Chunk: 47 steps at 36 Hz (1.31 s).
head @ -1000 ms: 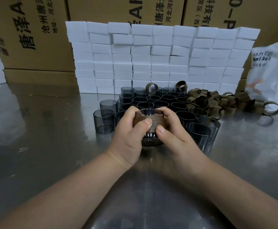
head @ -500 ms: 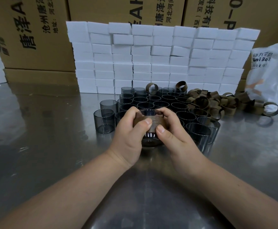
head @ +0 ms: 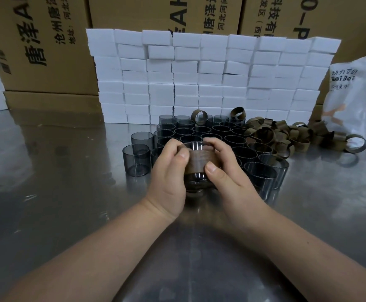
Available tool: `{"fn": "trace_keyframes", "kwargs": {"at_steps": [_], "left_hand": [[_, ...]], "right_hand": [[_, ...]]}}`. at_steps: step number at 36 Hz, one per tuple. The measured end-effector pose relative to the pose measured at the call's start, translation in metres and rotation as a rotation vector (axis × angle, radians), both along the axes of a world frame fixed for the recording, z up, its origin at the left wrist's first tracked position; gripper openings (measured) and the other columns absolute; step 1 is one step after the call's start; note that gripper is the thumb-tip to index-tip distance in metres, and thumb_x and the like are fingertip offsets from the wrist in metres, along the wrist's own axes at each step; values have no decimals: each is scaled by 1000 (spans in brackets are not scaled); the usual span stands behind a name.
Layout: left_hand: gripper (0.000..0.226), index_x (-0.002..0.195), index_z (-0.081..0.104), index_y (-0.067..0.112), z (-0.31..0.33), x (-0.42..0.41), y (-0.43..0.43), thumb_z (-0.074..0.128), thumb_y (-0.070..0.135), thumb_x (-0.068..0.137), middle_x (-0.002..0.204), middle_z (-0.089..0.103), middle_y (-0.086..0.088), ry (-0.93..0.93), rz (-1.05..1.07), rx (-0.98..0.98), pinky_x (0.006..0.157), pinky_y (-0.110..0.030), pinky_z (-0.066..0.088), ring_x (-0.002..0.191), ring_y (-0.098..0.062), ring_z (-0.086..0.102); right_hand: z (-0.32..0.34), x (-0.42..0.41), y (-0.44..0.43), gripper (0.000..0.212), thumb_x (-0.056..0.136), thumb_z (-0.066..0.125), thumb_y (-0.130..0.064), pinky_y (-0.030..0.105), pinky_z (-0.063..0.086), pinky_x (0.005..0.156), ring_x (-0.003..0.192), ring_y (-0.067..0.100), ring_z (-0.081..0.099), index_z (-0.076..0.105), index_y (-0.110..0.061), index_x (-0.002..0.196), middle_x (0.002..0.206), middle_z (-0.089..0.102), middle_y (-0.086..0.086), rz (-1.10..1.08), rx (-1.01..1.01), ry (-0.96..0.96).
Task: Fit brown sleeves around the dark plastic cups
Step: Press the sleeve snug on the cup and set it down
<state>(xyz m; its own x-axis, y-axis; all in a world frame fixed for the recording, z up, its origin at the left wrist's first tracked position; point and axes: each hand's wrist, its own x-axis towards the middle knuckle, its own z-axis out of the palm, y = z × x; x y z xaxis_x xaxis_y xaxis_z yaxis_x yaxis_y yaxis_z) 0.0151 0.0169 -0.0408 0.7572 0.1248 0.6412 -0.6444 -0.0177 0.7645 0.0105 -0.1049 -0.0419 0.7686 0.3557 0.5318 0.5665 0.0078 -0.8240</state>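
Both hands grip one dark cup (head: 197,182) just above the steel table (head: 58,192). The left hand (head: 169,177) and right hand (head: 225,171) curl round a brown sleeve (head: 197,161) that wraps the cup's upper part, thumbs pressed on its near face. Behind stand more cups (head: 201,131); loose sleeves (head: 286,136) lie to the right. White blocks (head: 210,77), cartons (head: 47,44) and a white bag (head: 356,94) stand at the far side.
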Motion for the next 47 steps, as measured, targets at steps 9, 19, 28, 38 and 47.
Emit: {"fn": "trace_keyframes", "kwargs": {"at_steps": [9,19,28,38,47], "left_hand": [[38,70,52,-4,3,13,6,42,33,77,66,54,-2,57,181,-116,56,-16,40,64,-8,48],[43,52,65,34,-1,36,25,34,54,72,64,62,6,314,505,-264,74,-42,49,71,-23,58],[45,53,56,15,-9,47,35,34,47,77,65,61,2,431,580,-197,75,-39,47,76,-32,59],[49,79,64,3,-19,47,36,34,37,97,70,56,0,332,664,91,68,-30,31,64,-11,47],[57,47,36,12,-15,39,33,30,36,98,64,41,0,230,672,449,59,-32,25,64,-22,42]], "right_hand": [[-2,1,0,38,86,34,-42,33,33,110,127,5,44,33,-52,123,138,45,-13,-128,-52,-5],[-6,15,-7,24,97,42,-25,10,45,73,82,-12,57,57,-32,114,109,59,-12,-368,-76,14],[-6,15,-7,20,92,51,-26,18,42,75,83,-1,56,57,-44,87,90,59,-16,-371,-235,57],[-5,14,-7,20,92,51,-27,14,37,67,75,-4,54,56,-44,83,84,58,-16,-364,-295,60],[-2,12,-7,15,92,51,-27,0,37,66,81,-6,54,57,-40,88,86,58,-15,-370,-353,56]]}}
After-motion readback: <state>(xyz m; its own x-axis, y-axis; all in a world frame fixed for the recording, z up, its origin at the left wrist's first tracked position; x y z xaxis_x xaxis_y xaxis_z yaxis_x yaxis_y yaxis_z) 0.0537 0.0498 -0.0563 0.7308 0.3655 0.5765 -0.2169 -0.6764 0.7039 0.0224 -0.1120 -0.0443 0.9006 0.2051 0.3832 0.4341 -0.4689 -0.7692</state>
